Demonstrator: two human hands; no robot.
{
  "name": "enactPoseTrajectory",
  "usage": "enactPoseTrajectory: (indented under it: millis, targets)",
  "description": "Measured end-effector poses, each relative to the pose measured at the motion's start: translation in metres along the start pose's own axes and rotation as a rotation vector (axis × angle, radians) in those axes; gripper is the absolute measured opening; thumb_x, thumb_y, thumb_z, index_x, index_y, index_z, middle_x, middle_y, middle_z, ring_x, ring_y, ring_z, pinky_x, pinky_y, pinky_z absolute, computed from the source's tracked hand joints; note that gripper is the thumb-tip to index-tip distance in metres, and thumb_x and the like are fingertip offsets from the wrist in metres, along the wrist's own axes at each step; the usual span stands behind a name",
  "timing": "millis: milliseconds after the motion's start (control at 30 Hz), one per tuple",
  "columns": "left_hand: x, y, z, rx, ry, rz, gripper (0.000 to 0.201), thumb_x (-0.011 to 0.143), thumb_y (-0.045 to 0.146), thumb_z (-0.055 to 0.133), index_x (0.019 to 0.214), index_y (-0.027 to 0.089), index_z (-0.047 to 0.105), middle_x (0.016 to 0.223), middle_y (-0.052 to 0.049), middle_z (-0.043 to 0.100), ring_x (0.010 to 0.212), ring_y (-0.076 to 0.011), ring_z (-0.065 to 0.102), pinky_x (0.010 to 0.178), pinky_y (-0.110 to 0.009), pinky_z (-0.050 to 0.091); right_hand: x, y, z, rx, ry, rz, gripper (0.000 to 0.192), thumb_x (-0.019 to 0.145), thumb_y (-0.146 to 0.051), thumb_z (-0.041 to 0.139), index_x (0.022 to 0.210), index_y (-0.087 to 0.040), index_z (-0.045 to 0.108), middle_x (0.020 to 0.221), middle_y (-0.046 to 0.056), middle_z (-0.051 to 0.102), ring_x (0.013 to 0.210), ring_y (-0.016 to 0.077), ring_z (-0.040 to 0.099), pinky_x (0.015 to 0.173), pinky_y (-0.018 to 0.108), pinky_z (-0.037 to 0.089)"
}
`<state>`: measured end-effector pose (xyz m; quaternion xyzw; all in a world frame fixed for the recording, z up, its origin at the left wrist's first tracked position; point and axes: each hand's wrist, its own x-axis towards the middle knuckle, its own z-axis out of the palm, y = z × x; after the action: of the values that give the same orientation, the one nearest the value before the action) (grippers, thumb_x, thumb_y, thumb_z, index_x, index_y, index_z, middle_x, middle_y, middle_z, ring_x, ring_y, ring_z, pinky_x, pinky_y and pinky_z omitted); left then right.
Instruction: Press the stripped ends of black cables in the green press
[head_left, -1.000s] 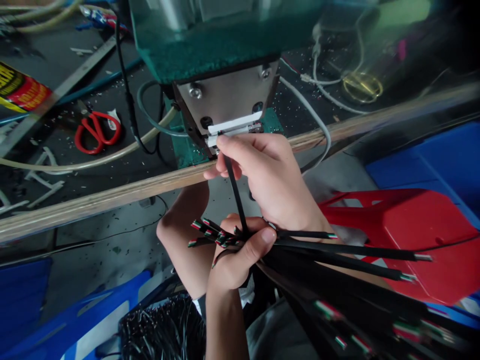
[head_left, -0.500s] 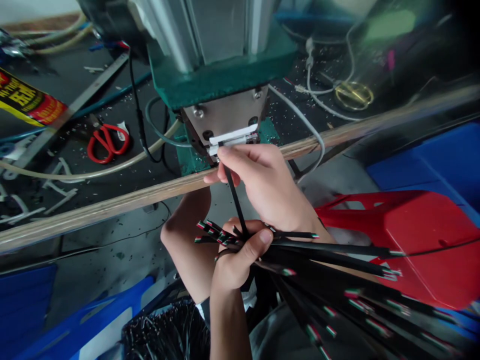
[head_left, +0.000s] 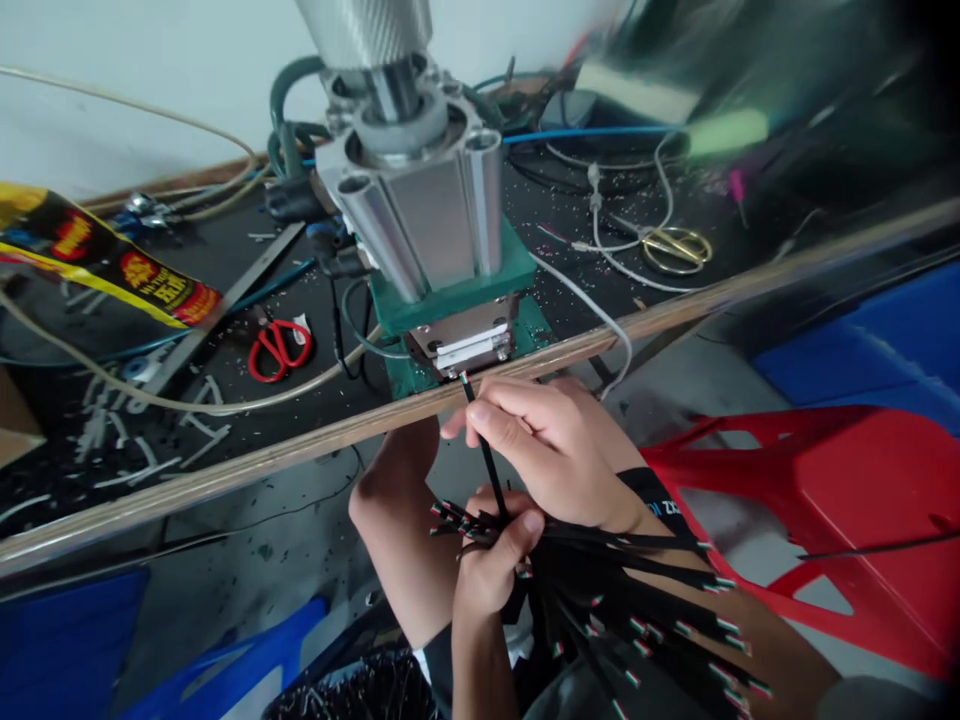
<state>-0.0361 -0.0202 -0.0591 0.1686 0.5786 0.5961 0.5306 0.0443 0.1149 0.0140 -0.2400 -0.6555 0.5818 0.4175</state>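
My right hand (head_left: 551, 445) pinches one thin black cable (head_left: 486, 455) between thumb and fingers, its stripped red, white and green tip just below the metal jaw (head_left: 474, 345) of a green press machine (head_left: 442, 295). My left hand (head_left: 491, 570) grips a bundle of black cables (head_left: 630, 600) with coloured stripped ends that fan out to the right. The single cable runs down from my right hand into that bundle.
A silver cylinder (head_left: 416, 215) tops the machine on a dark workbench with a wooden edge (head_left: 300, 440). Red scissors (head_left: 279, 347), gold scissors (head_left: 679, 248), hoses and white scraps lie on the bench. A red plastic stool (head_left: 825, 500) stands right; blue crates and a bin of cut cables sit below.
My right hand has drawn the single cable back out of the machine's jaw toward me. The view has tilted up, showing the cylinder and the wall behind.
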Motion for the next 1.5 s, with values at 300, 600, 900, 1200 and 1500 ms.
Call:
enactPoseTrajectory:
  millis: [300, 600, 900, 1200, 1500]
  targets:
    - [0.020, 0.002, 0.005, 0.012, -0.083, -0.023, 0.048, 0.069, 0.065, 0.098, 0.073, 0.022, 0.076, 0.060, 0.000, 0.060, 0.048, -0.0142, 0.047, 0.045, -0.029, 0.041, 0.017, -0.002, 0.001, 0.042, 0.035, 0.216, 0.041, 0.112, -0.041, 0.059, 0.079, -0.020, 0.069, 0.081, 0.004, 0.080, 0.080, 0.0165, 0.072, 0.073, 0.028, 0.050]
    - [0.027, 0.023, 0.010, 0.046, -0.168, 0.077, 0.046, 0.076, 0.064, 0.095, 0.067, 0.020, 0.081, 0.058, -0.002, 0.059, 0.054, -0.0167, 0.054, 0.051, -0.029, 0.047, 0.034, -0.002, 0.004, 0.130, 0.029, 0.268, 0.048, 0.107, -0.046, 0.071, 0.068, -0.020, 0.061, 0.066, -0.001, 0.059, 0.075, 0.0161, 0.070, 0.067, 0.027, 0.048]
    - [0.024, 0.024, 0.014, -0.001, -0.165, 0.206, 0.031, 0.084, 0.050, 0.093, 0.071, 0.023, 0.085, 0.049, 0.002, 0.056, 0.040, -0.0138, 0.046, 0.037, -0.027, 0.038, 0.035, -0.003, 0.006, 0.202, 0.055, 0.353, 0.046, 0.104, -0.039, 0.077, 0.065, -0.019, 0.061, 0.067, 0.001, 0.055, 0.085, 0.0211, 0.076, 0.065, 0.027, 0.051]
    - [0.021, 0.022, 0.011, 0.044, -0.065, 0.309, 0.025, 0.084, 0.044, 0.096, 0.072, 0.025, 0.086, 0.051, 0.003, 0.062, 0.043, -0.0141, 0.054, 0.037, -0.026, 0.043, 0.038, -0.002, 0.007, 0.219, 0.080, 0.382, 0.045, 0.103, -0.029, 0.077, 0.061, -0.021, 0.062, 0.067, 0.003, 0.064, 0.080, 0.0195, 0.075, 0.061, 0.028, 0.051]
    - [0.023, 0.017, 0.008, -0.049, -0.154, 0.090, 0.039, 0.078, 0.055, 0.096, 0.065, 0.021, 0.080, 0.051, 0.002, 0.054, 0.043, -0.0122, 0.045, 0.038, -0.026, 0.035, 0.030, 0.011, 0.008, 0.079, 0.066, 0.166, 0.046, 0.109, -0.044, 0.068, 0.069, -0.021, 0.063, 0.072, -0.001, 0.067, 0.080, 0.0171, 0.073, 0.079, 0.031, 0.050]
